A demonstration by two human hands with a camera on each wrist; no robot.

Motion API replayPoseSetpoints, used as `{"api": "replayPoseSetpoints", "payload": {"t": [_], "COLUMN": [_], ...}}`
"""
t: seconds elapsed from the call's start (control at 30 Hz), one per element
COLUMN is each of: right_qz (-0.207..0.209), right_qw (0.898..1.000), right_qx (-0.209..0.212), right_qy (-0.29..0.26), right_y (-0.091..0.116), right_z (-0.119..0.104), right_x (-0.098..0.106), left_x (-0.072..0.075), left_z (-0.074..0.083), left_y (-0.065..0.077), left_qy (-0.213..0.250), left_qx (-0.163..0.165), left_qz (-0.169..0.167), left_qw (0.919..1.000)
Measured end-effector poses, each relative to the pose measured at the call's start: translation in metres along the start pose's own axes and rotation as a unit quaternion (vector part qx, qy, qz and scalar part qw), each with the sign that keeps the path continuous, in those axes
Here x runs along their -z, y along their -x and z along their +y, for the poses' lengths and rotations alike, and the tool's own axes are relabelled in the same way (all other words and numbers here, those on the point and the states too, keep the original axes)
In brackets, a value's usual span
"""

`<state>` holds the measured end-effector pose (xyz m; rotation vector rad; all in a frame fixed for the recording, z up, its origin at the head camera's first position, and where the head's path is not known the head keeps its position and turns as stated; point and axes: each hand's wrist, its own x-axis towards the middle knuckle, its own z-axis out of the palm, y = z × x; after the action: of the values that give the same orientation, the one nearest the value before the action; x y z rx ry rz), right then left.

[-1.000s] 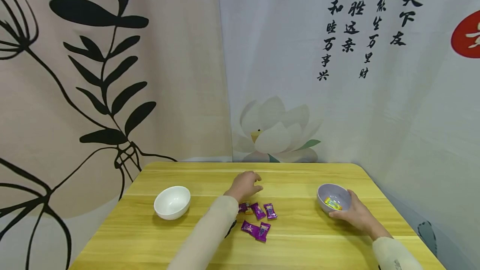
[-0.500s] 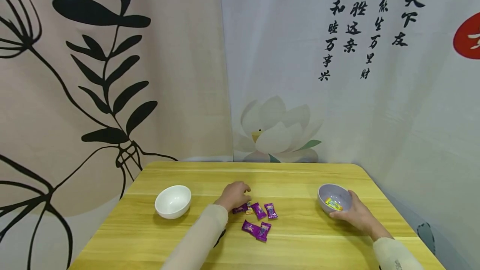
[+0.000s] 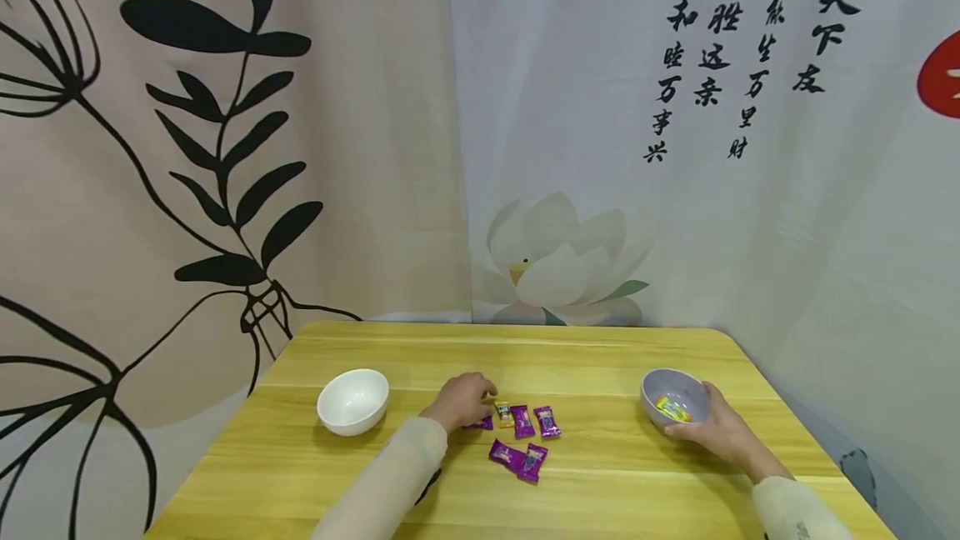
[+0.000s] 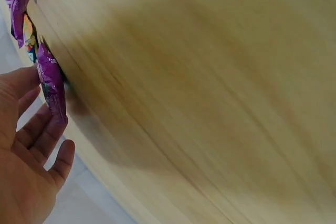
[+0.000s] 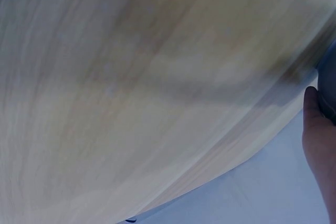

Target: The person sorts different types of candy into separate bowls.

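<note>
My left hand (image 3: 461, 401) has its fingers (image 4: 47, 137) curled round a purple candy (image 4: 51, 85), pinching it at its side and 1 end; how firmly, I cannot tell. The candy is low at the table (image 3: 592, 507), partly under my hand in the head view; whether it touches the wood, I cannot tell. A grip nearer the middle of the wrapper should, I judge, hold better than the thin crimped end, with no need to squeeze hard.

Just beside my fingertips, at 3 o'clock, lies a yellow candy (image 3: 504, 415). It sits so close that a straight lift looks safer than a sideways drag. Past it, also at 3 o'clock, are 2 upright purple candies (image 3: 522, 421); at 4 o'clock, 2 lower purple candies (image 3: 531, 463) lie against each other.

A white bowl (image 3: 352, 402) stands apart at 9 o'clock. Well off at 3 o'clock, my right hand (image 3: 720, 432) holds a lilac bowl (image 3: 678, 383), thumb on its near side, the other fingers mostly hidden behind. Yellow wrapping (image 3: 672, 409) shows inside it. A light, steady hold there seems enough to stop the bowl sliding.
</note>
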<state>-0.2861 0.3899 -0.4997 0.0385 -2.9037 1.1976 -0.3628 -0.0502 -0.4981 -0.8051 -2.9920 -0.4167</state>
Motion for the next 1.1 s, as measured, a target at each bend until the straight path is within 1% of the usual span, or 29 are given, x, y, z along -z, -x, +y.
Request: {"api": "replayPoseSetpoints", "payload": {"t": [0.1,0.23,0.33,0.5,0.63,0.73,0.87,1.1], "right_qz": [-0.003,-0.008,-0.009,-0.006,-0.005,-0.006,-0.006,-0.004], "right_qw": [1.000,1.000,1.000,1.000,1.000,1.000,1.000,1.000], "right_qx": [-0.002,-0.012,-0.016,-0.012,-0.012,-0.016,-0.019,-0.014], "right_qy": [-0.005,-0.004,0.001,-0.001,0.003,0.008,0.013,0.007], "right_y": [0.001,0.001,0.001,0.000,-0.001,-0.001,-0.002,-0.002], "right_z": [-0.001,-0.001,0.000,0.000,-0.001,-0.001,0.001,0.003], "right_x": [0.000,0.001,0.000,0.000,0.000,0.000,-0.001,0.000], "left_x": [0.001,0.002,0.001,-0.002,-0.002,-0.003,-0.002,-0.001], "left_z": [0.000,0.004,0.009,0.014,0.012,0.008,0.004,0.005], "left_y": [0.004,0.002,-0.001,-0.006,-0.005,-0.002,0.000,-0.003], "left_qy": [-0.002,0.003,-0.004,-0.024,-0.040,-0.043,-0.041,-0.033], "left_qx": [-0.005,-0.021,-0.029,-0.021,-0.026,-0.029,-0.025,-0.032], "left_qz": [-0.005,-0.016,-0.027,-0.047,-0.053,-0.045,-0.040,-0.060], "left_qw": [1.0000,0.9996,0.9992,0.9984,0.9975,0.9977,0.9981,0.9971]}}
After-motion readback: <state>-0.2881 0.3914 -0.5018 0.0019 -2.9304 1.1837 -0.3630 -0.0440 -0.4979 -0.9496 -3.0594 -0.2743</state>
